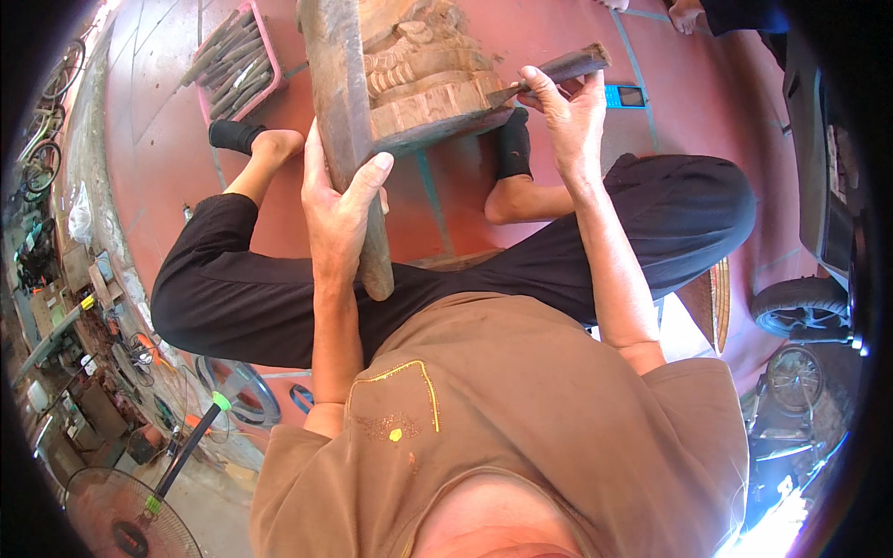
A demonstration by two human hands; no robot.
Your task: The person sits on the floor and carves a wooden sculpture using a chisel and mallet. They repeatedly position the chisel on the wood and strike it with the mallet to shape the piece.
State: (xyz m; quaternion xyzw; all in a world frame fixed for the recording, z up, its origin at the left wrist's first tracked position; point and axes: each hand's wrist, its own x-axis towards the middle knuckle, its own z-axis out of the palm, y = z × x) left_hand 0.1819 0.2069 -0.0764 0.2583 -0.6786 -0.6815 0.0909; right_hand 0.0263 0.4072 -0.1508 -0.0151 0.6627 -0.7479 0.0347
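A long dark wooden mallet (337, 84) is gripped by my left hand (337, 209), with its narrower handle passing below the palm toward my lap. My right hand (574, 121) pinches a carving chisel (565, 67) between thumb and fingers. The chisel's tip meets the right edge of a carved wood block (433, 70), whose top shows rounded, layered relief. Part of the block is hidden behind the mallet, which lies across its left side in this view. The block stands between my outstretched feet.
A pink basket (278, 76) full of chisels sits at the far left on the red tiled floor. A blue phone (625, 97) lies right of my right hand. A fan (126, 521) stands at the lower left, a wheel (800, 307) at the right. Another person's foot (686, 16) shows at the far right.
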